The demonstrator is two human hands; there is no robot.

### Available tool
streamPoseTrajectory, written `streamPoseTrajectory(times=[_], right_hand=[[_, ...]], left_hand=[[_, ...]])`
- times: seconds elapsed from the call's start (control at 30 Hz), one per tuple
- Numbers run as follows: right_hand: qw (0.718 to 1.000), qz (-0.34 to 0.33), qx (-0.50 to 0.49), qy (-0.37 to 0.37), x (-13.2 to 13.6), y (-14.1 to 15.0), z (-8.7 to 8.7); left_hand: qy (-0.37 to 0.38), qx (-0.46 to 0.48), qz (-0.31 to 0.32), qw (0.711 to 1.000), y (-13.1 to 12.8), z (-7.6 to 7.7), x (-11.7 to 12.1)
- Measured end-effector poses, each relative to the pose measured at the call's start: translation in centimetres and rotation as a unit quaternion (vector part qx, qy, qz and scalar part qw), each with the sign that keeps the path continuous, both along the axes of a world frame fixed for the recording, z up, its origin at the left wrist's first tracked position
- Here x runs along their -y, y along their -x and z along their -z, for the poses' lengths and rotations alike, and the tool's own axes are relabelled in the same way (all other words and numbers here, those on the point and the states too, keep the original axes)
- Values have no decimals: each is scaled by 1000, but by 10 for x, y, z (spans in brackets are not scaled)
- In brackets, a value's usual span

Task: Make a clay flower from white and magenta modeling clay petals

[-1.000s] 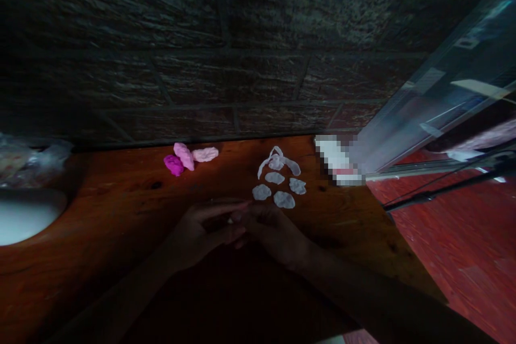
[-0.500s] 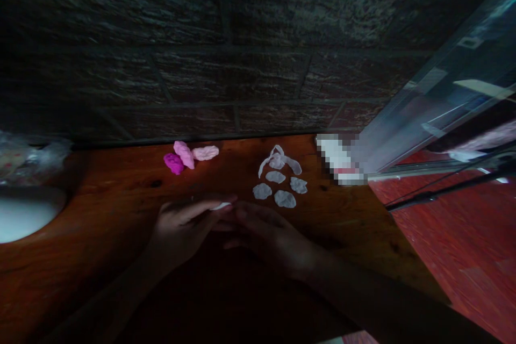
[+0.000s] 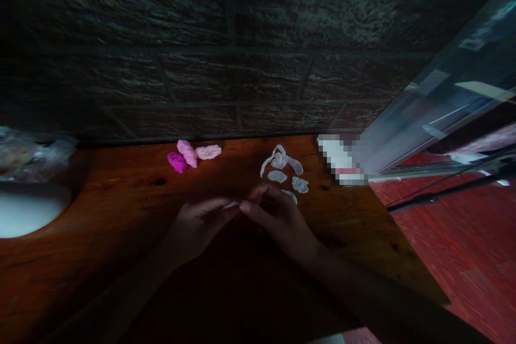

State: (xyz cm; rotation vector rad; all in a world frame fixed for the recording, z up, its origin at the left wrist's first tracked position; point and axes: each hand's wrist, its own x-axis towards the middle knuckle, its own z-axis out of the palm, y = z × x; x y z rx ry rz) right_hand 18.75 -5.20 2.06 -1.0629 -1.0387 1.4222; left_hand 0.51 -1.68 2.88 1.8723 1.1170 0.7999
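A small white piece of modelling clay (image 3: 231,205) shows between the thumb and fingers of my left hand (image 3: 197,226), which is closed on it. My right hand (image 3: 282,220) meets it from the right, thumb and fingertips pinched together at the clay's right end. Most of the piece is hidden by fingers. Beyond my right hand lie several thin, flat white clay pieces (image 3: 277,176), with a curved white strip (image 3: 293,164) among them; the hand partly covers the nearest ones. Further left, against the wall, three clay lumps touch: magenta (image 3: 176,162), pink (image 3: 187,153) and pale pink (image 3: 208,151).
The wooden table (image 3: 121,183) meets a dark stone-tile wall (image 3: 201,80) at the back. A rounded white object (image 3: 32,209) and clear plastic wrapping (image 3: 44,156) sit at left. At right are a blurred-out white item (image 3: 341,158), a glass panel (image 3: 423,86) and red flooring (image 3: 463,236).
My right hand has shifted up and right, its fingers now bent into a pinch and covering the nearer flat white pieces. My left hand has moved slightly right, still holding the white clay.
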Motion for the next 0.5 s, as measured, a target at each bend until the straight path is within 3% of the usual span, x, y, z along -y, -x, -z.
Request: streamPoseTrajectory(times=[0.2, 0.5], right_hand=[[998, -39, 28, -51, 1, 1, 5], [993, 18, 62, -94, -8, -3, 15]], left_hand=[[-27, -35, 49, 998, 0, 2, 1], [132, 37, 81, 987, -3, 15, -4]])
